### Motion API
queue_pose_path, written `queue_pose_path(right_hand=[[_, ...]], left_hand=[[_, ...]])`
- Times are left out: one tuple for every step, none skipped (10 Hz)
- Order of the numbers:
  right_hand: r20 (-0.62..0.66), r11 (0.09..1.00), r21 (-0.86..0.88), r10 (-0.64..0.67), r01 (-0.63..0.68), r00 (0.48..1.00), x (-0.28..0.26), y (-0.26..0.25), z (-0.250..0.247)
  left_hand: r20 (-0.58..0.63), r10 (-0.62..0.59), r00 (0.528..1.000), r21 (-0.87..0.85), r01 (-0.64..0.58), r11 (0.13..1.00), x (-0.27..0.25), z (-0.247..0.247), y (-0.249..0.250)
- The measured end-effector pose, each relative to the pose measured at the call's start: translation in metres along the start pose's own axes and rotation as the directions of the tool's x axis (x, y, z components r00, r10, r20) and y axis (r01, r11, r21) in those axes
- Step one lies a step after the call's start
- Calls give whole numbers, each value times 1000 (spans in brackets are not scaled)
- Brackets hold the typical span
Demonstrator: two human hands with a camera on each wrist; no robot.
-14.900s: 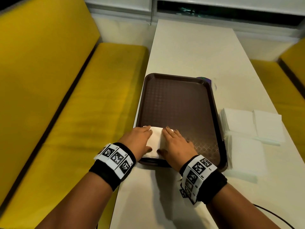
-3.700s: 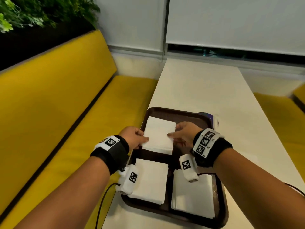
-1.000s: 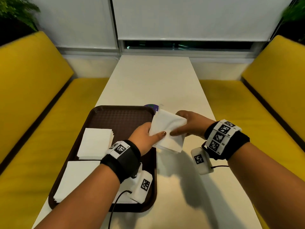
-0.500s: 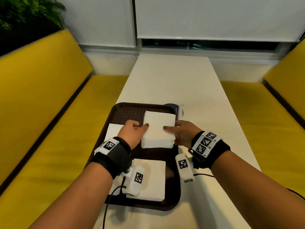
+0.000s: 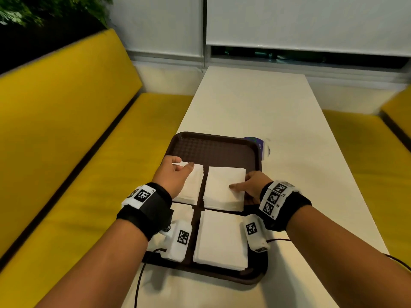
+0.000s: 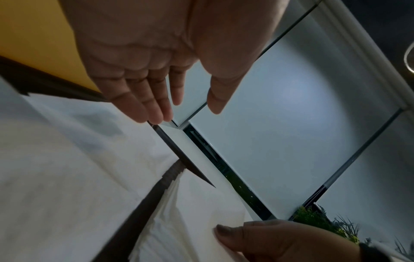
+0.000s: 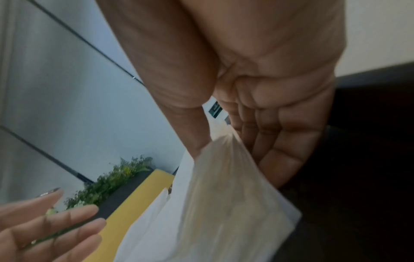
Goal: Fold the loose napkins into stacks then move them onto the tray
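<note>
Setting the fourth stack (image 5: pixel 224 187) down by the tray's (image 5: pixel 213 147) right edge, right hand (image 5: pixel 251 187) pinching it, thumb on top, for squaring; left hand (image 5: pixel 173 176) hovers, fingers straight, empty

Bare forearms. Each wrist wears a black band (image 5: pixel 146 210) with white square-coded tags (image 5: pixel 275 197), a white tagged camera pod (image 5: pixel 181 237) beneath, thin black cables (image 5: pixel 138 283) trailing.

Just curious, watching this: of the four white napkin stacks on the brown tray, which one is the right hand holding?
The far-right white napkin stack on the brown plastic tray. The right hand pinches its right edge, thumb on top; no hand grips the other three.
</note>
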State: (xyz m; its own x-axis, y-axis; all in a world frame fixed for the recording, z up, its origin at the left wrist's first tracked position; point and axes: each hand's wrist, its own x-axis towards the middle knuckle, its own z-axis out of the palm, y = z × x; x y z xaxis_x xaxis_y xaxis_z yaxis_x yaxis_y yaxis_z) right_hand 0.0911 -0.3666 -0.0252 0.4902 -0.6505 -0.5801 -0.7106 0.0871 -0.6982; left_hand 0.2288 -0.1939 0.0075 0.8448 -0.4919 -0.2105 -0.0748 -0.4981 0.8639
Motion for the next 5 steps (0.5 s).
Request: queue_pose_path(right_hand=[[-30, 999, -46, -8, 7, 1000, -4, -4, 1], [-65, 984, -175, -26, 14, 998, -6, -6, -1], [-95, 958, -287, -61, 31, 994, -5, -7, -1], [-119, 889, -457, -90, 26, 989, -9, -11, -3], [-135, 886, -459, -140, 63, 981, -13, -12, -6]], left_hand=[[-1, 4, 1000, 2, -4, 1000, 1, -2, -2], [-6, 16, 1000, 5, -16, 1000, 0, -3, -1], [2, 29, 1000, 7, -29, 1000, -1, -5, 1], [11, 39, 999, 6, -39, 999, -7, -10, 5], [-12, 46, 999, -18, -47, 999, -8, -16, 6]])
